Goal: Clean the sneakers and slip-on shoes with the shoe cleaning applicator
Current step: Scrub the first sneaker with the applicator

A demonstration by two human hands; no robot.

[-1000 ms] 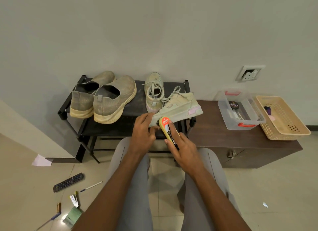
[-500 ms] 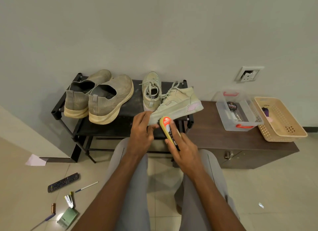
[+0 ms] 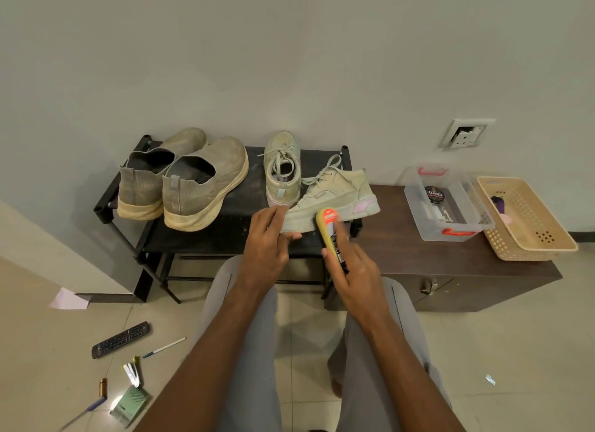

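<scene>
Head view: right hand (image 3: 354, 270) grips shoe cleaning applicator (image 3: 331, 235) (tip against sole); left hand (image 3: 267, 241) pinches toe of sneaker (image 3: 331, 199), whose long axis runs left-right on rack (image 3: 225, 235).

— How's the feed on your end?

— I'm getting soft, even indoor light, a bit dim and greenish, no hard glare. The wall (image 3: 289, 61) darkens toward the upper corners. Shadows are faint; the deepest lies under the shoe rack (image 3: 225, 238).

— Any blur?

— I see slight motion smear on the right hand (image 3: 352, 270). The wide lens bows the floor (image 3: 515, 351) and cabinet (image 3: 450, 270) edges outward, and fine print is too soft to read.
</scene>
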